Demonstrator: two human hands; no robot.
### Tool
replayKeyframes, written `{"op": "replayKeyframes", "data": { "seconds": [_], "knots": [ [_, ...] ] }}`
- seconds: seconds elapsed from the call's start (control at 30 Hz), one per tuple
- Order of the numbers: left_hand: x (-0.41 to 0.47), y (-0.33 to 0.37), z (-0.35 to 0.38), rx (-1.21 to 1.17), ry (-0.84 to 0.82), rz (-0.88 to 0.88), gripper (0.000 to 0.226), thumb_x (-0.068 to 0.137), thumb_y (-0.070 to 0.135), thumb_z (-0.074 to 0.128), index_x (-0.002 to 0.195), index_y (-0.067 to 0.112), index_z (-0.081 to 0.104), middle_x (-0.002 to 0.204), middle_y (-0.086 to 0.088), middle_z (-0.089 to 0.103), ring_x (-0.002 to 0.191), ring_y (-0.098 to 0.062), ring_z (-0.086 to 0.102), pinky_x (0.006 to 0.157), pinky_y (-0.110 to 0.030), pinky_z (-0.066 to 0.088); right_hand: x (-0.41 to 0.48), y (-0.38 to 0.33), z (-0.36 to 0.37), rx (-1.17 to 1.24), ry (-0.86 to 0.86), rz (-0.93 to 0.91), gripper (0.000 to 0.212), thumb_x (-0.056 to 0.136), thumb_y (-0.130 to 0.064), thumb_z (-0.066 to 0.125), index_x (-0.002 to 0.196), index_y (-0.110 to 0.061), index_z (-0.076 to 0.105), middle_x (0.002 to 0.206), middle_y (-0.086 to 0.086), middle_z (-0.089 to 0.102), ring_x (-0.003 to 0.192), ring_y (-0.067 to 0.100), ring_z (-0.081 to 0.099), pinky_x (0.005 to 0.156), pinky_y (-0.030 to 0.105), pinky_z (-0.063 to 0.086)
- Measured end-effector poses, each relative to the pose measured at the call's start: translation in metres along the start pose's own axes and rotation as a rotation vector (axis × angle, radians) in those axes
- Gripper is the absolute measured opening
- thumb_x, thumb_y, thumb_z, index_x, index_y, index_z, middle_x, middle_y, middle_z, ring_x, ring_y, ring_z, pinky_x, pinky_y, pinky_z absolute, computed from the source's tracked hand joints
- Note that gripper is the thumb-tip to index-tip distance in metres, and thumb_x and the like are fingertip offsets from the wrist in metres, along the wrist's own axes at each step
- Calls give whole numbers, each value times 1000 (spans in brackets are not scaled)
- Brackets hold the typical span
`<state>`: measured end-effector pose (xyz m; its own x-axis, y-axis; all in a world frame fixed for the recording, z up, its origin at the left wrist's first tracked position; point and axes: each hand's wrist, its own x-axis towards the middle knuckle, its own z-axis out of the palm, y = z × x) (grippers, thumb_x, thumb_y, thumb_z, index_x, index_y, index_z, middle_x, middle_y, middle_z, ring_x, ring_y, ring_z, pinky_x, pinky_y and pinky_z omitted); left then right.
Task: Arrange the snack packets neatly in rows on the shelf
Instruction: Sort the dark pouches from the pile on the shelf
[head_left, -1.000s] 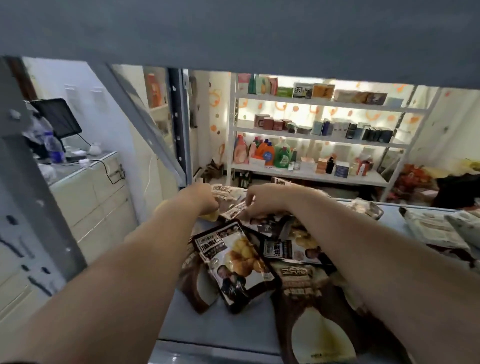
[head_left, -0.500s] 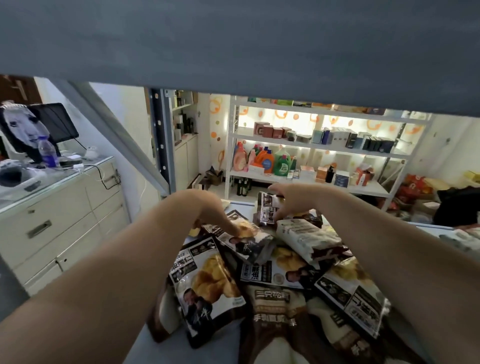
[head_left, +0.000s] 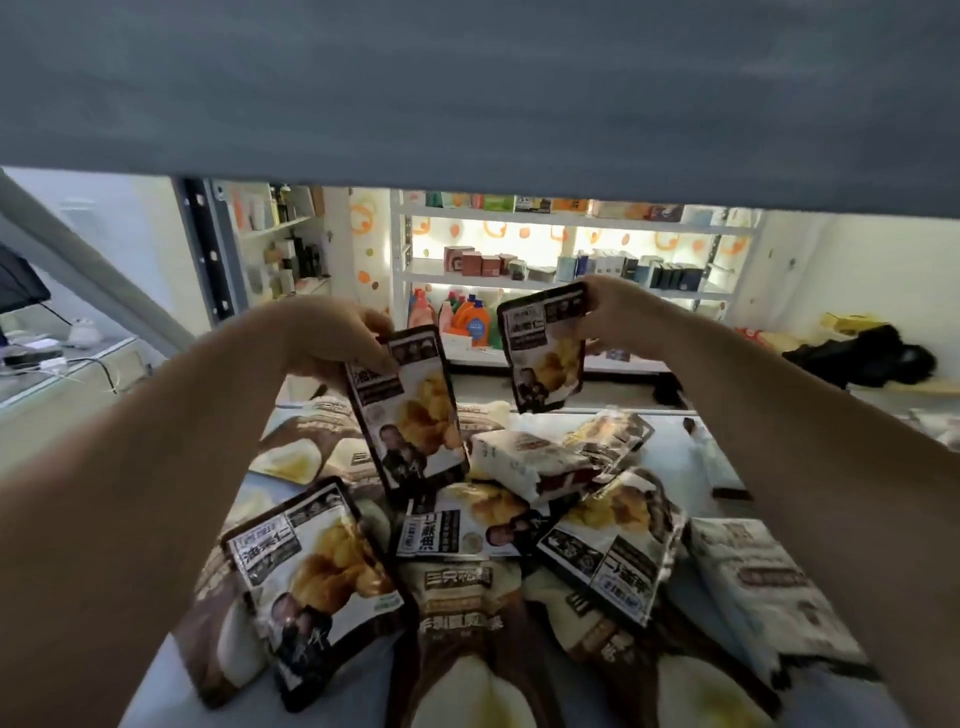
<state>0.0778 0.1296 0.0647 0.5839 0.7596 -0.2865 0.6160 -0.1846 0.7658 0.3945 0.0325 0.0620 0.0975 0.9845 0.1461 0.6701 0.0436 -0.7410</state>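
2 snack packets dangled long-axis vertical below our fingers: our left hand (head_left: 332, 343) pinched the nearer packet (head_left: 410, 415) by its top edge, our right hand (head_left: 618, 317) the farther packet (head_left: 543, 348). Straight down from both, the loose heap (head_left: 519, 525) lay unsorted across the shelf (head_left: 675, 452).

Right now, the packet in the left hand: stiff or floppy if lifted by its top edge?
Probably fairly stiff: the packet hangs flat from the left hand, no visible sag. Likely light, since a pinch at its top holds it. Glossy film may slip.
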Motion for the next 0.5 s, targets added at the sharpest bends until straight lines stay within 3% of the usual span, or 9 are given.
{"op": "replayKeyframes", "data": {
  "seconds": [0.07, 0.17, 0.27, 0.4, 0.5],
  "knots": [
    [2, 24, -3, 44, 130, 97, 28, 83, 0, 68, 108, 12, 60, 106, -20, 67, 94, -35, 69, 77, -44, 59, -8, 12, -15, 146, 62, -11, 27, 82, -4, 75, 102, -19, 64, 98, 2, 74, 92, 18, 71, 70, 31, 59],
    [14, 57, 6, 138, 435, 277, 17, 83, 3, 66, 94, 15, 60, 102, -19, 64, 88, -35, 68, 74, -48, 60, -19, 36, -24, 243, 54, -22, 29, 84, 0, 71, 111, -7, 63, 108, 11, 72, 102, 26, 69, 88, 43, 56],
    [37, 81, 33, 382, 645, 410, 18, 83, 12, 67, 99, 13, 61, 101, -14, 62, 88, -30, 61, 70, -37, 54, -29, 60, -17, 220, 24, 21, 26, 83, 7, 70, 107, -2, 62, 110, 20, 69, 105, 32, 67, 94, 52, 52],
    [71, 95, 74, 508, 645, 527, 14, 86, 14, 65, 97, 18, 59, 90, -4, 57, 80, -20, 52, 56, -21, 33, -34, 80, -29, 124, 25, 53, 24, 84, 5, 70, 106, 1, 60, 109, 24, 67, 106, 38, 64, 94, 55, 51],
    [93, 102, 100, 520, 590, 551, 16, 85, 11, 65, 92, 21, 55, 86, 2, 55, 74, -14, 51, 54, -16, 31, -39, 91, -54, 111, -59, 107, 24, 86, 5, 67, 108, -4, 62, 110, 16, 69, 104, 30, 67, 91, 50, 55]
  ]
}}
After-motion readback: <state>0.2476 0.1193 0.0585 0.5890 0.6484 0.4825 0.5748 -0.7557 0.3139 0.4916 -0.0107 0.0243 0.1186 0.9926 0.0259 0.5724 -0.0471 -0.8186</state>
